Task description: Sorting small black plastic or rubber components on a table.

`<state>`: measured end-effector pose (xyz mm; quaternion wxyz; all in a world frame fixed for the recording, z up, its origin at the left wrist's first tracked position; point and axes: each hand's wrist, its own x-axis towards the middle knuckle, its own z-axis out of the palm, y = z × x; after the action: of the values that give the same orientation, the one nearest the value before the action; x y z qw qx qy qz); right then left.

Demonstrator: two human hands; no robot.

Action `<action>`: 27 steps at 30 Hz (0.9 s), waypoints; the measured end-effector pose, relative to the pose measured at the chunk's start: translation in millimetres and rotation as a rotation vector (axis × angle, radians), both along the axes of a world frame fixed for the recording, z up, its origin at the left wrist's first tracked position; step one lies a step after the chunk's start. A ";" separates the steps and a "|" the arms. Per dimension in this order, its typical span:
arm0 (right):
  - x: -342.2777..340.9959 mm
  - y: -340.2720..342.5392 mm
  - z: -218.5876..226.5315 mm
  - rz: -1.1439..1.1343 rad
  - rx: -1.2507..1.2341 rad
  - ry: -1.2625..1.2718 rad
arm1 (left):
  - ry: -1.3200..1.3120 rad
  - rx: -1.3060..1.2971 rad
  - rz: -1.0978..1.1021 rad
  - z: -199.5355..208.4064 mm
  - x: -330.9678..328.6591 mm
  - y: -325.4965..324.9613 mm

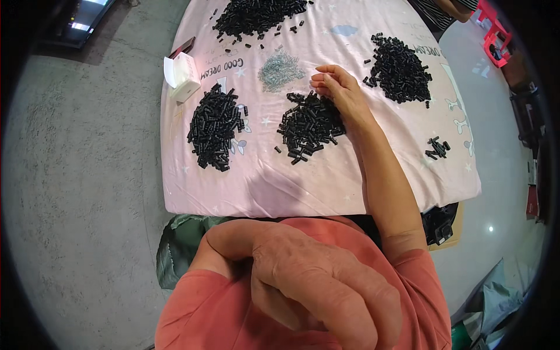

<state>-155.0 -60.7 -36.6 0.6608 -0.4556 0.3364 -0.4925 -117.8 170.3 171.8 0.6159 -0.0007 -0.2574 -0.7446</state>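
My right hand [342, 92] is stretched over the table beside the far right edge of the middle pile of small black ribbed tubular pieces [312, 125]. Its fingers are extended and slightly bent, with nothing visible in them. Left of its fingertips lies a heap of small clear or pale pieces [281, 71]. My left hand [326, 280] is raised close to the camera in front of my red shirt. Its fingers curve downward and the tips run out of sight, so whether it holds anything is hidden.
More black pieces form a left pile [216, 128], a far pile [256, 16] and a right pile [402, 70]. A few lie apart [437, 148]. A white tissue box [184, 77] stands at the left edge of the pink cloth [233, 195]. Another person's arm [454, 9] shows far right.
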 end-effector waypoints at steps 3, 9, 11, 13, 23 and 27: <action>-3.9 0.0 -0.7 -0.007 -0.012 -0.002 | -0.037 0.140 -0.118 4.4 10.8 0.3; -3.2 -1.2 -6.7 -0.004 -0.023 -0.004 | 0.071 -0.769 -0.519 -16.4 7.1 -71.4; 1.2 -1.4 -6.5 0.002 -0.021 0.003 | 0.087 -0.765 -0.549 -15.0 4.8 -72.6; -0.2 -2.2 -6.0 0.002 0.003 0.003 | 0.095 -0.759 -0.577 -14.3 6.9 -73.4; -3.4 -2.3 -4.4 -0.009 -0.023 0.034 | -0.541 -0.997 -0.429 -26.8 62.2 -71.6; -2.9 -1.9 -5.8 -0.008 -0.019 0.016 | -1.574 -0.620 0.034 -50.6 111.2 -109.4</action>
<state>-157.9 -62.6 -42.4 0.6517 -0.4646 0.3385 -0.4948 -6.6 60.9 121.2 0.2401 0.3529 -0.8039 -0.4142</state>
